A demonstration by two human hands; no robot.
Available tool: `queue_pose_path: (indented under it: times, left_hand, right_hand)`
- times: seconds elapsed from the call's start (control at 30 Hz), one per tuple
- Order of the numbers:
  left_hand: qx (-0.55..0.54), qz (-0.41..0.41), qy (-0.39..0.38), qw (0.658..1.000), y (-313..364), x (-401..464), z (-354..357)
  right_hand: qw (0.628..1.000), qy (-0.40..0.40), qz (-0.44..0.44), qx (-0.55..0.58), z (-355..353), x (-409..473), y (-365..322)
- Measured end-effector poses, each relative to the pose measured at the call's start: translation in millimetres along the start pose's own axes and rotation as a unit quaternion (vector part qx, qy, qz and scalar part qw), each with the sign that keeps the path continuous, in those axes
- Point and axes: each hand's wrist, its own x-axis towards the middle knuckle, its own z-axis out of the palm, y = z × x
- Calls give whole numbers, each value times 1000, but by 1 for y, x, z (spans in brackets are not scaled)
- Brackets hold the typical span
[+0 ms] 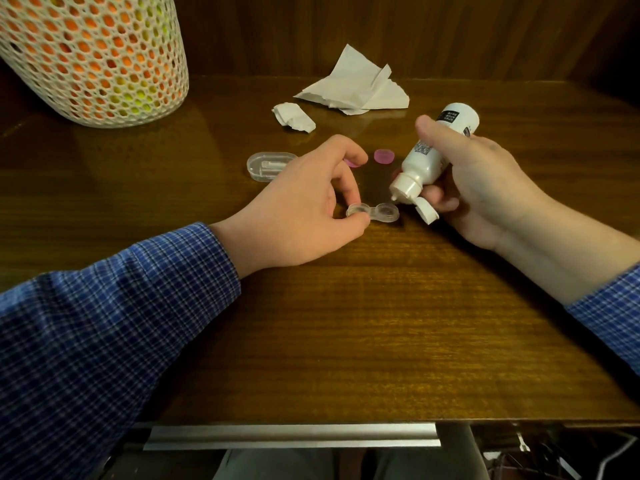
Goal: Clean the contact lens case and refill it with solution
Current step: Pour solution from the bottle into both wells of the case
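1. A dark wooden desk [381, 323] fills the view, backed by a wood-panelled wall; its near edge runs above a metal rail [292, 436], and the broad near half of the top lies bare between the two checked sleeves.
2. Past that bare stretch, at mid-desk, the contact lens case [373, 213] lies flat: a clear plastic piece with two round wells joined by a short bridge, both wells uncapped.
3. The left hand [301, 206] grips the case's left well, its fingers [346, 192] curled narrowly down onto the rim and the thumb pressing the near side.
4. The right hand [481, 188] holds the solution bottle [433, 150], fingers wrapped round the white body and thumb laid along its upper side. The bottle tilts with its nozzle down and to the left, just above and beside the case's right well; the flip cap [426, 211] hangs open below the nozzle.
5. Just beyond the hands, two pink caps [384, 156] lie on the desk, one partly hidden by the left fingers; a clear oval box [268, 166] sits to their left.
6. Farther back lie a torn tissue scrap [293, 116] and a crumpled tissue [356, 86].
7. At the far left corner stands a white mesh basket [93, 57] showing orange and yellow through its holes.
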Motion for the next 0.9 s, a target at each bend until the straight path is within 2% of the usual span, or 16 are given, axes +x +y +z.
queue_pose_path:
  times: [0.13,0.33,0.6,0.9]
  left_hand:
    - [-11,-10,-1,1000,0,1,-1]
    - [-9,-6,0,1000,0,1,-1]
    - [-6,-4,-2,1000,0,-1,-1]
    - [-4,-6,-6,1000,2,-1,-1]
  right_hand:
    - [999,21,32,38,-2,2,-2]
    - [998,19,34,40,-1,2,-2]
    - [1000,-8,-18,-19,0,0,2]
    - [998,-38,-37,-23,0,0,5]
